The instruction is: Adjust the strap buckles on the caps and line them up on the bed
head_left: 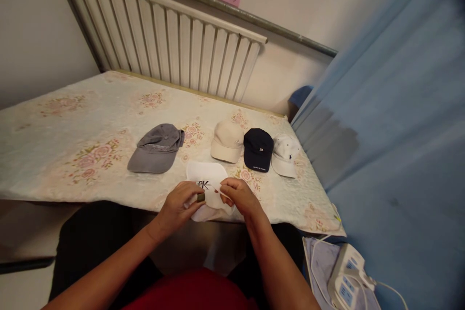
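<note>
Two hands are over the white cap (207, 171) — the left hand (182, 198) pinching a dark piece (201, 197) between thumb and fingers, the right hand (242, 195) with fingertips closed, their hold unclear. The brim lies just beyond the fingertips.

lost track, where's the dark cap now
The dark cap sits right of centre in the head view, between the beige cap and the rightmost white cap.

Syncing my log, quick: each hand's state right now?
Left hand: closed, pinching a small, dark olive, blocky object.
Right hand: closed in a pinch at the white brimmed cap with black lettering; what it holds, if anything, cannot be told.
</note>
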A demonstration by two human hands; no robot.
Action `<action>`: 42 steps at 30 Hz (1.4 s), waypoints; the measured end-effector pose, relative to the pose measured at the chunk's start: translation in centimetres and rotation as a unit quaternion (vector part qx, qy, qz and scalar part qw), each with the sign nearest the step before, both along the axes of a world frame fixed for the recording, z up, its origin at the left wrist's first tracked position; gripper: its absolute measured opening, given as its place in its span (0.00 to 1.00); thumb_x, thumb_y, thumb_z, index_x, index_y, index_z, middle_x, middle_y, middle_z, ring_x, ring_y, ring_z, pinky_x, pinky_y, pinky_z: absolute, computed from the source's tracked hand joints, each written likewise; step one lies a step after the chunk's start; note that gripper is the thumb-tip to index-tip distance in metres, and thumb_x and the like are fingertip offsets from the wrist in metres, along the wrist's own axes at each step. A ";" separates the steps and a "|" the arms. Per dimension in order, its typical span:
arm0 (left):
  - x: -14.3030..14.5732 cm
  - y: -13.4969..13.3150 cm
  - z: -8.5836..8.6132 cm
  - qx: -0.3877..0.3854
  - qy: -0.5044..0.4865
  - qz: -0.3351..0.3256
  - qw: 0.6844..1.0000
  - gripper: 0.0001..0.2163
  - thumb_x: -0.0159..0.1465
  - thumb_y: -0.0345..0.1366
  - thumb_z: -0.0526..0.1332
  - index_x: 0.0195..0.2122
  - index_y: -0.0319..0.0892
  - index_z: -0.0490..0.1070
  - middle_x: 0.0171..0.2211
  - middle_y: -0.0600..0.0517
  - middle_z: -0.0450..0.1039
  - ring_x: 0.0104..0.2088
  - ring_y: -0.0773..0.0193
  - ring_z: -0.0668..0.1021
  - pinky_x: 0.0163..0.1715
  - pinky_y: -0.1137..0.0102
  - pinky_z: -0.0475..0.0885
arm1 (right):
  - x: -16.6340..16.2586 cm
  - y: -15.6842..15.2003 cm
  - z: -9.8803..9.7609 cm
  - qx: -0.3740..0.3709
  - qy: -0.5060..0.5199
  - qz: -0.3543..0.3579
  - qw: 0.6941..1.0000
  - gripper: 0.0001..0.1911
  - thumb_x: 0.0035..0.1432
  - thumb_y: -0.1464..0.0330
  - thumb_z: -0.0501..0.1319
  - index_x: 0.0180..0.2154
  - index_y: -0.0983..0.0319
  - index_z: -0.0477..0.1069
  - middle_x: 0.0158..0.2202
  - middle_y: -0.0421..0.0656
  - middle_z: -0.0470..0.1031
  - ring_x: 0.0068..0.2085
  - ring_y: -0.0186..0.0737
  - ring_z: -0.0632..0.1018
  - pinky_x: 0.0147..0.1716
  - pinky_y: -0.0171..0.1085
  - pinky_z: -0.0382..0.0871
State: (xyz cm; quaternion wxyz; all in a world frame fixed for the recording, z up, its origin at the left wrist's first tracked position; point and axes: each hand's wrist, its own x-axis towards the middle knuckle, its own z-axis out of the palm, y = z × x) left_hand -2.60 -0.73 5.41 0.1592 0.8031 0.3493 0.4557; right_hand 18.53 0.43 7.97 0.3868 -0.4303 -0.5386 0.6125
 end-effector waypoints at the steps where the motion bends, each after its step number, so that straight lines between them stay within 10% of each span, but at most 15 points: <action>1: 0.0 0.0 0.1 0.006 -0.004 0.001 1.000 0.07 0.63 0.37 0.60 0.41 0.42 0.70 0.37 0.47 0.75 0.40 0.61 0.76 0.42 0.65 0.70 | 0.3 0.0 0.1 0.010 -0.023 0.015 1.000 0.09 0.53 0.65 0.60 0.24 0.62 0.70 0.16 0.33 0.65 0.17 0.26 0.61 0.18 0.29 0.53; 15: -0.2 -0.3 -0.3 -0.014 -0.012 0.000 1.000 0.07 0.63 0.37 0.60 0.41 0.43 0.69 0.37 0.48 0.75 0.38 0.62 0.75 0.40 0.67 0.70 | 1.2 0.5 0.5 0.050 -0.186 0.109 0.975 0.08 0.54 0.67 0.59 0.27 0.62 0.73 0.20 0.34 0.65 0.22 0.28 0.64 0.22 0.29 0.56; 42: 0.0 -0.4 -0.1 0.022 -0.023 -0.028 0.999 0.07 0.62 0.34 0.60 0.42 0.43 0.69 0.35 0.49 0.75 0.35 0.64 0.75 0.38 0.67 0.71 | 0.9 0.5 0.5 0.046 -0.186 0.138 0.972 0.08 0.54 0.66 0.58 0.29 0.63 0.72 0.21 0.34 0.63 0.24 0.29 0.63 0.25 0.30 0.55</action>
